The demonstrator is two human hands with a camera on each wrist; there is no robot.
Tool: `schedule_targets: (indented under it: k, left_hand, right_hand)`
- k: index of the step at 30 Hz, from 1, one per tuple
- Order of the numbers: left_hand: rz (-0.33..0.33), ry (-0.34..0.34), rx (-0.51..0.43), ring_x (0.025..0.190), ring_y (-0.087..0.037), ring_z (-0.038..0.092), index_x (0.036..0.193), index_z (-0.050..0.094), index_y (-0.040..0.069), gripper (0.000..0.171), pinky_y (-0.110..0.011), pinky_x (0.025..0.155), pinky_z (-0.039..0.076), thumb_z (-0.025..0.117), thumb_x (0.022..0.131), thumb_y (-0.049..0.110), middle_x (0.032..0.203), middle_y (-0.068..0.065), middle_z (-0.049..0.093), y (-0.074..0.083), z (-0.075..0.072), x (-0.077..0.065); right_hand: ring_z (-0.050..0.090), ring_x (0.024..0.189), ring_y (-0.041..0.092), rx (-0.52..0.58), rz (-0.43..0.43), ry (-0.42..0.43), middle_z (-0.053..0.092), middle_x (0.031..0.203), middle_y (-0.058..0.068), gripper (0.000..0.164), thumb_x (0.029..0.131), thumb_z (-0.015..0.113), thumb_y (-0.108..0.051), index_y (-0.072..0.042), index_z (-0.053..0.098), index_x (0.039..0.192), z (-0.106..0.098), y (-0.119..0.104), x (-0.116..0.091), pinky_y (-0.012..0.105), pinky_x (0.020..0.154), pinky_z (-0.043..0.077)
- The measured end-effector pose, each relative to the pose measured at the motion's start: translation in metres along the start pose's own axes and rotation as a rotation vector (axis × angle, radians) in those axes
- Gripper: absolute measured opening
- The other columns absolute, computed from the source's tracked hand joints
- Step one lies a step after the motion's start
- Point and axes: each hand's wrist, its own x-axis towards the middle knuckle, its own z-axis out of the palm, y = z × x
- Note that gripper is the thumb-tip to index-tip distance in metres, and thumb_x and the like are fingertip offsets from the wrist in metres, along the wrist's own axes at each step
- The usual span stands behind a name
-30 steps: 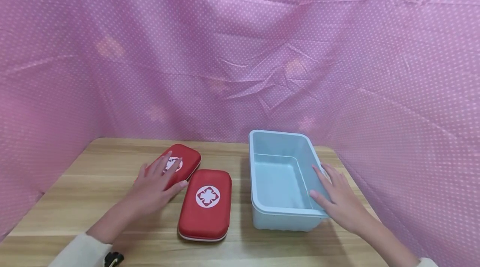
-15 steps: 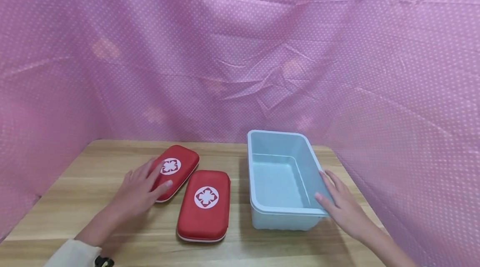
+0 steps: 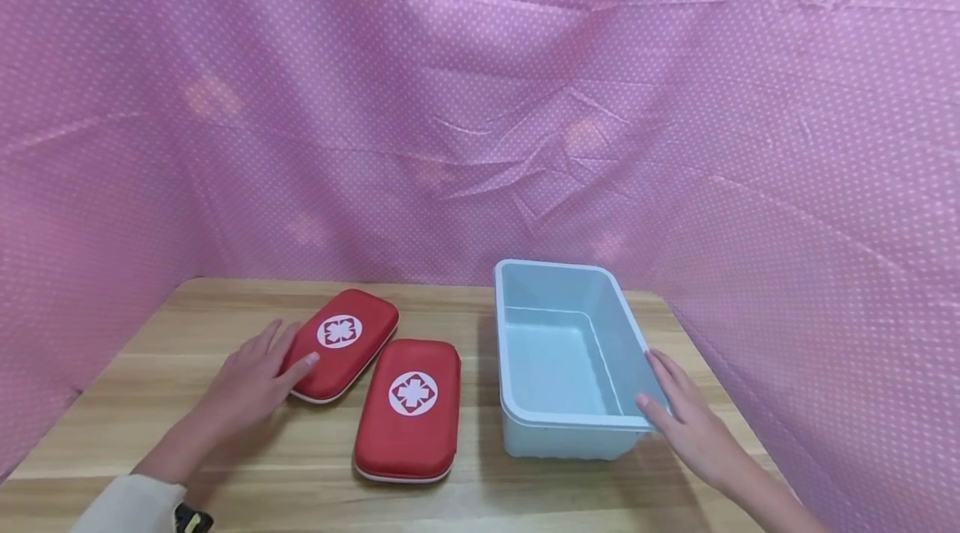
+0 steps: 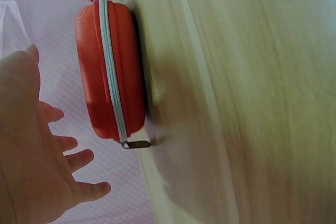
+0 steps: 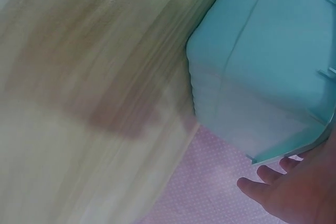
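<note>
Two red first-aid cases with white cross emblems lie on the table. My left hand (image 3: 247, 379) is at the near left side of the far case (image 3: 339, 346), thumb and fingers spread around its left end. In the left wrist view those fingers (image 4: 81, 158) stand apart from the zipped red case (image 4: 113, 72). The second case (image 3: 411, 412) lies to the right, untouched. My right hand (image 3: 693, 425) is at the right rim of a pale blue plastic bin (image 3: 558, 419), thumb over the rim. In the right wrist view its fingers (image 5: 254, 187) extend loosely beside the rim.
The bin stands on the right part of the wooden table (image 3: 480, 500), open side up, with nothing visible inside. Pink dotted cloth (image 3: 480, 100) hangs behind the table and along both sides. A black band (image 3: 192, 519) shows at my left cuff.
My left hand has drawn back left off the far case's top to its left side. My right hand has shifted slightly right and down along the bin's rim. The cases stay put.
</note>
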Motion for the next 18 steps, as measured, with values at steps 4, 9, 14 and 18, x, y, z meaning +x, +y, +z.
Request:
schedule_targets:
  k: [4,9,14,18]
  left_hand:
    - [-0.043,-0.032,-0.027,0.135,-0.054,0.014,0.154,0.008,0.011,0.089,-0.076,0.099,0.012,0.036,0.092,0.067,0.155,-0.028,0.008,-0.007,0.000,0.001]
    - [-0.073,-0.037,-0.054,0.134,-0.056,0.015,0.154,0.010,0.007,0.090,-0.076,0.098,0.015,0.037,0.092,0.067,0.153,-0.031,0.010,-0.010,0.001,0.002]
    - [-0.101,-0.046,-0.083,0.133,-0.056,0.016,0.154,0.010,0.007,0.092,-0.076,0.097,0.017,0.038,0.090,0.068,0.152,-0.031,0.012,-0.015,0.003,0.003]
    - [-0.127,-0.048,-0.110,0.132,-0.058,0.016,0.153,0.011,0.007,0.094,-0.078,0.095,0.017,0.038,0.089,0.070,0.152,-0.033,0.013,-0.020,0.009,0.004]
  right_hand:
    - [0.013,0.142,0.043,0.006,0.013,0.000,0.010,0.160,0.008,0.066,0.100,0.044,-0.039,-0.028,0.008,0.154,0.000,-0.002,-0.001,0.075,0.097,0.020]
    - [0.013,0.142,0.044,-0.005,0.017,0.003,0.010,0.160,0.008,0.066,0.100,0.044,-0.040,-0.029,0.008,0.154,0.001,-0.003,-0.002,0.075,0.097,0.020]
    - [0.014,0.142,0.044,-0.011,0.012,0.006,0.010,0.160,0.008,0.066,0.100,0.045,-0.040,-0.029,0.008,0.154,0.001,-0.002,-0.002,0.074,0.098,0.020]
    - [0.018,0.141,0.043,-0.025,0.007,0.007,0.010,0.160,0.006,0.066,0.100,0.044,-0.040,-0.029,0.008,0.154,0.000,-0.002,-0.003,0.072,0.098,0.023]
